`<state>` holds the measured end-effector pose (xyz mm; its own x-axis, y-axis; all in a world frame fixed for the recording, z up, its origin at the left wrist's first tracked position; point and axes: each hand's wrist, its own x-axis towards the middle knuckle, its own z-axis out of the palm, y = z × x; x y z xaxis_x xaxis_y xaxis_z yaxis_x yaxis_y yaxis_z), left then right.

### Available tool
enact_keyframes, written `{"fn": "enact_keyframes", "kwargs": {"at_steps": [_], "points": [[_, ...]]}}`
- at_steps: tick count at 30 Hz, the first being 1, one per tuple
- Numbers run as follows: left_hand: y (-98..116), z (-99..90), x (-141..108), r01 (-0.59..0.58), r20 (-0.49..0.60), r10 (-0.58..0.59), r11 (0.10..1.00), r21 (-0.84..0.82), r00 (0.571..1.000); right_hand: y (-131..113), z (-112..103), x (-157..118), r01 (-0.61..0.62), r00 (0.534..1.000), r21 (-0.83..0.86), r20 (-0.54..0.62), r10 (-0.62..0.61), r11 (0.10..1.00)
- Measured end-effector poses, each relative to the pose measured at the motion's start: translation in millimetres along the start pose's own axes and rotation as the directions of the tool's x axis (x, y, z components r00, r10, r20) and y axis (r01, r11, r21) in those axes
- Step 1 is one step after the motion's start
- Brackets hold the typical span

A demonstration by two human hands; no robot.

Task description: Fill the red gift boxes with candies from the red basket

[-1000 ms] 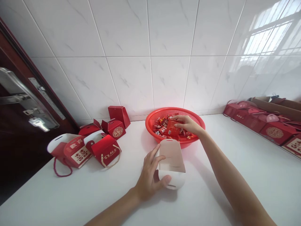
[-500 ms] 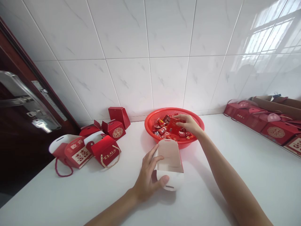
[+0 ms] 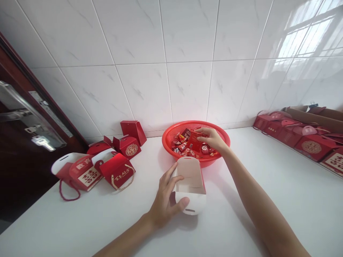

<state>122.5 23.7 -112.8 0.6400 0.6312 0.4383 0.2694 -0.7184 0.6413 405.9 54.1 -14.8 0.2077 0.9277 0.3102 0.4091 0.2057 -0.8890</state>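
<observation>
My left hand (image 3: 167, 200) grips the left side of an open paper gift box (image 3: 189, 178). Its thumb lies over the near flap and a finger reaches over the side wall. The box is white inside, with both end flaps up, and I see nothing inside it. Beyond it, my right hand (image 3: 211, 138) reaches into a red plastic basket (image 3: 167, 142), its fingers closed on a flat red packet (image 3: 193, 142). Small wrapped candies (image 3: 182, 146) lie around and under the packet.
Several red gift boxes stand at the left, one with a rope handle (image 3: 122, 173), near a dark door (image 3: 16, 160) with keys in its lock. More red boxes (image 3: 312, 144) line the right side, by a cardboard carton (image 3: 308, 114). A tiled wall (image 3: 139, 92) bounds the back.
The view has shifted a little, so most things appear slightly further left. Both hands keep their holds, and the red packet is still over the candies in the basket.
</observation>
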Motion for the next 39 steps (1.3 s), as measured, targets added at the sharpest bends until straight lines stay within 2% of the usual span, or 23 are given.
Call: {"fn": "enact_keyframes", "kwargs": {"at_steps": [16, 27, 39], "points": [[-0.9, -0.4, -1.1, -0.013, 0.0, 0.013, 1.0, 0.001, 1.0, -1.5, -0.3, -4.1, -0.017, 1.0, -0.002, 0.017, 0.017, 1.0], [0.2, -1.1, -0.9, -0.021, -0.009, 0.021, 0.999, 0.025, 1.0, 1.4, -0.3, -3.2, 0.017, 1.0, 0.007, 0.02, -0.017, 1.0], [0.0, -1.4, -0.7, -0.01, 0.011, 0.01, 1.0, 0.008, 1.0, 2.5, -0.2, -0.5, 0.107, 0.994, 0.004, -0.015, -0.107, 0.994]]}}
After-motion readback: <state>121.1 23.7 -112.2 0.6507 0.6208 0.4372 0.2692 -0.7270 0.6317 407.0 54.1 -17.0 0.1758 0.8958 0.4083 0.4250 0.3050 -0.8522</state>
